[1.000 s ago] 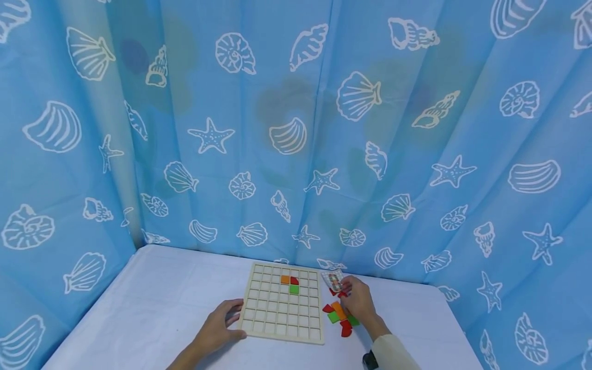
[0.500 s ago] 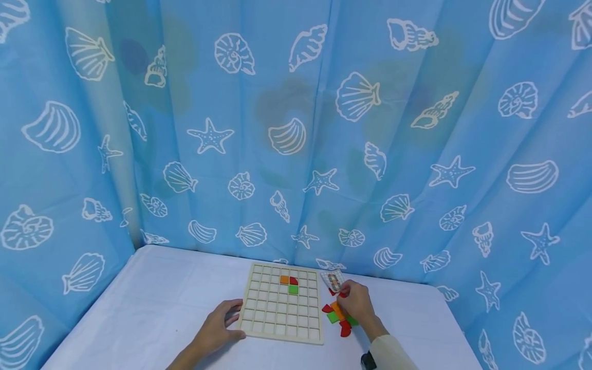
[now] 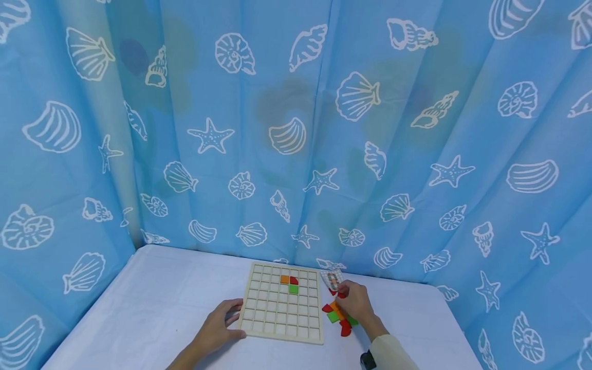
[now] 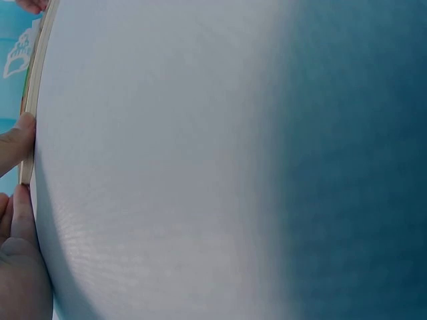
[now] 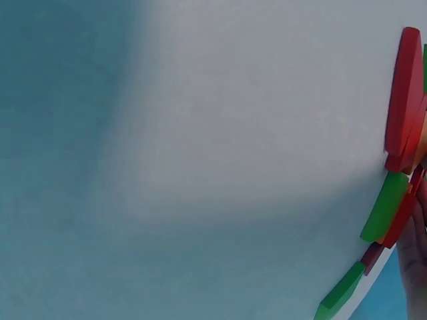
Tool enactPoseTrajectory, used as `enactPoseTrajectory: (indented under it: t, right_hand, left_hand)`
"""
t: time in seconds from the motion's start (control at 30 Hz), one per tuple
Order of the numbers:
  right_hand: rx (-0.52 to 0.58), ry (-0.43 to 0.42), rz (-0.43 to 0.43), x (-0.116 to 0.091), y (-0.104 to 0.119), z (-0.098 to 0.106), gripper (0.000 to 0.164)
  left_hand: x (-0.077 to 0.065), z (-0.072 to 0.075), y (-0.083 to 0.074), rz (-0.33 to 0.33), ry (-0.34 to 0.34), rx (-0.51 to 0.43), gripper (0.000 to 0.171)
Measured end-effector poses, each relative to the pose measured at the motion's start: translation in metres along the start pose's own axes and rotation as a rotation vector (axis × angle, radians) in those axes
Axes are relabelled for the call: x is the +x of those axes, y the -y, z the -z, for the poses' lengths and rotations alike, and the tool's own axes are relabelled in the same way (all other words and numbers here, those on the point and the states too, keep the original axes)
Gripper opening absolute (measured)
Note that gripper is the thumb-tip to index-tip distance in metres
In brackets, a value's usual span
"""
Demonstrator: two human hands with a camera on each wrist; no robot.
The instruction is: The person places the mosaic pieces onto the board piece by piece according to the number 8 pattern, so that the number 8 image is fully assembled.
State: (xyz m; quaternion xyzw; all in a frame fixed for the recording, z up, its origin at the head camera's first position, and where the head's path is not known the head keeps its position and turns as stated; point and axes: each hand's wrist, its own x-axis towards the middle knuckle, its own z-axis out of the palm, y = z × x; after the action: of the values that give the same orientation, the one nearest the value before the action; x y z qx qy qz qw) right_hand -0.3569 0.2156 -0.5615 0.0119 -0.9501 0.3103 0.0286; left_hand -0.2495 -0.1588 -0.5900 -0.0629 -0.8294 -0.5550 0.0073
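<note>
Blue curtain [image 3: 296,128] printed with white shells hangs behind the white tabletop [image 3: 185,288], where a person's two hands are at work. From where I stand, little has shifted in the last second: the right hand [image 3: 359,303] has dipped slightly to the near side, from beside the patterned card [image 3: 331,279] towards the loose pieces. Its fingers are bent close together by a red piece [image 3: 341,295]; whether they pinch it, I cannot tell.

Around that hand lie a green piece [image 3: 333,317], an orange piece [image 3: 337,309] and, nearest the person, a rounded red piece [image 3: 345,329]. To the left of them sits the grid board [image 3: 279,308], as it was, with an orange square [image 3: 284,279], a red tile [image 3: 294,280] and a green square [image 3: 293,289] set towards its far side. So nothing new has gone into the grid; I'd judge a piece is being picked out.

The left hand [image 3: 217,325] has its fingers spread and loosely curved, touching the board's left edge, thumb by the near corner.
</note>
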Motion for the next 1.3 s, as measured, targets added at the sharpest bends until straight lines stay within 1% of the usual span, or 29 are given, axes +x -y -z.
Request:
enactPoseTrajectory:
  t: [0.17,0.3,0.4,0.53,0.6,0.67,0.8,0.9,1.07,1.2,1.3]
  right_hand:
    - [0.016,-0.003,0.007,0.0,0.004,0.0,0.033]
    - [0.052,0.0,0.03,-0.003,0.014,-0.003,0.039]
    - [0.06,0.002,0.117,-0.006,0.026,-0.008,0.039]
    - [0.058,0.024,0.246,-0.012,0.044,-0.017,0.031]
    - [0.07,0.053,0.28,-0.016,0.054,-0.022,0.03]
    - [0.09,0.092,0.289,-0.019,0.062,-0.028,0.03]
    - [0.118,0.146,0.346,-0.023,0.073,-0.04,0.028]
    - [0.11,0.153,0.411,-0.022,0.078,-0.047,0.025]
    - [0.089,0.161,0.433,-0.02,0.084,-0.054,0.025]
    - [0.077,0.149,0.454,-0.02,0.087,-0.055,0.025]
    - [0.062,0.145,0.461,-0.02,0.088,-0.054,0.025]
  left_hand:
    - [0.001,0.001,0.0,-0.005,-0.006,-0.006,0.087]
    - [0.001,0.001,0.0,0.002,-0.009,0.004,0.087]
    - [0.0,0.002,0.002,-0.002,-0.009,0.0,0.087]
    - [0.0,0.003,0.004,-0.015,-0.003,-0.027,0.087]
    - [0.0,0.003,0.004,-0.018,-0.001,-0.032,0.087]
    - [0.0,0.003,0.004,-0.015,0.003,-0.036,0.087]
    - [-0.001,0.002,0.001,-0.002,0.007,-0.043,0.087]
    - [-0.001,0.001,0.0,0.0,0.007,-0.046,0.087]
    - [0.0,0.0,0.002,-0.007,0.011,-0.059,0.087]
    - [0.001,-0.001,0.003,-0.011,0.018,-0.075,0.087]
    - [0.002,0.0,0.003,-0.012,0.014,-0.071,0.087]
